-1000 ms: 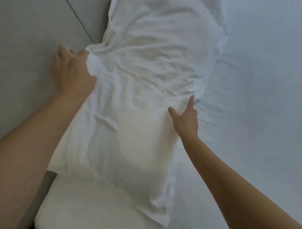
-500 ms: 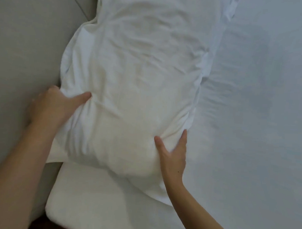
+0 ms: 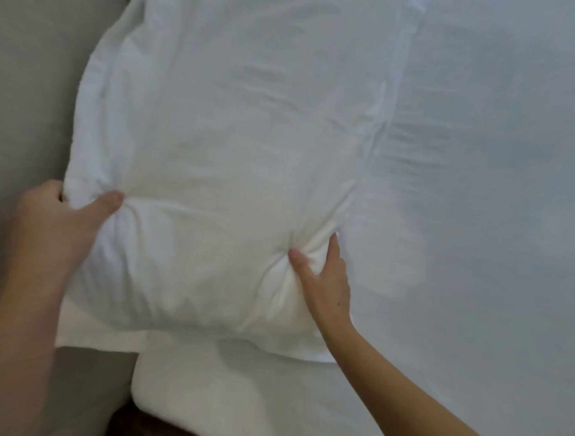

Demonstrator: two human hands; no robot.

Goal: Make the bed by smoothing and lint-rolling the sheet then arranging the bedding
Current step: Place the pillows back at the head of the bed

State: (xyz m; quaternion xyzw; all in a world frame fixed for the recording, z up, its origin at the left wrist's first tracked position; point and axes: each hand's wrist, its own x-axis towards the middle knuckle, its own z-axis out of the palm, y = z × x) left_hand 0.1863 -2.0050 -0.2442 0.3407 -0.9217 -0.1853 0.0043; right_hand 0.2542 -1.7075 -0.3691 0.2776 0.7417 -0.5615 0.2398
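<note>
A white pillow [image 3: 222, 170] fills the upper centre of the frame, its filling bunched inside the pillowcase; it lies on the white sheet [image 3: 492, 192]; the left hand [image 3: 56, 229] pinches its left edge; the right hand [image 3: 325, 278] pinches its lower right corner; a grey headboard [image 3: 30, 78] stands at the left.

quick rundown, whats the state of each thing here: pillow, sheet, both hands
pillow: lying on the bed against the grey headboard, wrinkled, pinched in at both sides
sheet: spread flat, faint creases beside the pillow
left hand: grips the pillow's left edge
right hand: grips the pillow's right edge, thumb pressed in
</note>
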